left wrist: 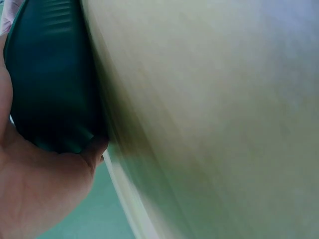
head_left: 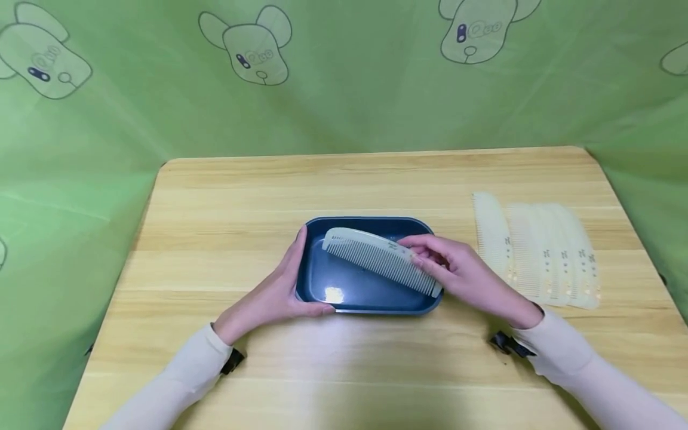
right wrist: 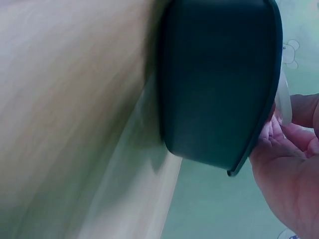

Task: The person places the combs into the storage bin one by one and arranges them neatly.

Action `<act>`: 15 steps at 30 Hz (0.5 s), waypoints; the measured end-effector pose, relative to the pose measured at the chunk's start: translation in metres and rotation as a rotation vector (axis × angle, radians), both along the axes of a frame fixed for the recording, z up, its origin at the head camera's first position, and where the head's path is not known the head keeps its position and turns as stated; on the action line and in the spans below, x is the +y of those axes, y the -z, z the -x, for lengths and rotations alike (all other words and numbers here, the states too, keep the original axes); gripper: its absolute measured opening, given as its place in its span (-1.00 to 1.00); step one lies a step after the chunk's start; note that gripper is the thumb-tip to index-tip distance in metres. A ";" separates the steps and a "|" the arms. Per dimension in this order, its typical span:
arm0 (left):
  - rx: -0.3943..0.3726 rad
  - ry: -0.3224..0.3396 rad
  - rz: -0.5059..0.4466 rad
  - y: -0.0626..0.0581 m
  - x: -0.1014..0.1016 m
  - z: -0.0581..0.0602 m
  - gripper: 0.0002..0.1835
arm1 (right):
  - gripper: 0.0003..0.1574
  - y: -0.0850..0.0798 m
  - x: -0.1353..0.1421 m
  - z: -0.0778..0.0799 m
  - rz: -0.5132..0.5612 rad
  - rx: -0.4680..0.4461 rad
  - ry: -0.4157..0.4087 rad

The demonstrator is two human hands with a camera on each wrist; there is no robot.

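Observation:
A dark blue rectangular tray (head_left: 328,276) with rounded corners stands on the table. At its left end my left hand (head_left: 276,286) holds it, thumb along the near side and fingers against the left wall. My right hand (head_left: 462,272) pinches a pale comb (head_left: 376,258) near its right end. The comb slants over the tray's opening, teeth towards me; whether it touches the tray I cannot tell. In the right wrist view the tray wall (right wrist: 219,89) hides most of the comb (right wrist: 283,99). The left wrist view shows the tray's outer side (left wrist: 55,74) against the left hand (left wrist: 45,184).
To the right, several similar pale combs (head_left: 543,254) lie side by side, partly overlapping, on the wooden table (head_left: 226,209). A green cloth (head_left: 349,113) with printed mouse heads hangs behind and at both sides.

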State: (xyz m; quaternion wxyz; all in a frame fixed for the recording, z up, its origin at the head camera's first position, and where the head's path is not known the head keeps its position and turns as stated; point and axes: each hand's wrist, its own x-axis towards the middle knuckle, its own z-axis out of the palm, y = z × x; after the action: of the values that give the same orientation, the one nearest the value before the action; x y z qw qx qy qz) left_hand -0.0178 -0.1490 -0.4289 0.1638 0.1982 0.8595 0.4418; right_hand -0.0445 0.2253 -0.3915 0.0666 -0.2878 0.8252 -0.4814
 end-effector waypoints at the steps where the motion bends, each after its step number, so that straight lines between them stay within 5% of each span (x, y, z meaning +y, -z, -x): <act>1: 0.001 0.000 -0.002 0.000 0.000 0.000 0.62 | -0.48 0.000 -0.001 0.000 -0.006 0.018 -0.010; 15: 0.003 -0.002 -0.010 -0.001 -0.001 -0.002 0.61 | -0.53 -0.002 -0.012 0.002 -0.158 0.097 -0.098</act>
State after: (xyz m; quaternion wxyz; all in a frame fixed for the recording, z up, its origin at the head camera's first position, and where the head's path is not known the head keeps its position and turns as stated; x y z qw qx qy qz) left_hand -0.0160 -0.1502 -0.4280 0.1613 0.1988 0.8577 0.4458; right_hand -0.0465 0.2136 -0.3896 0.0726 -0.3447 0.8477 -0.3966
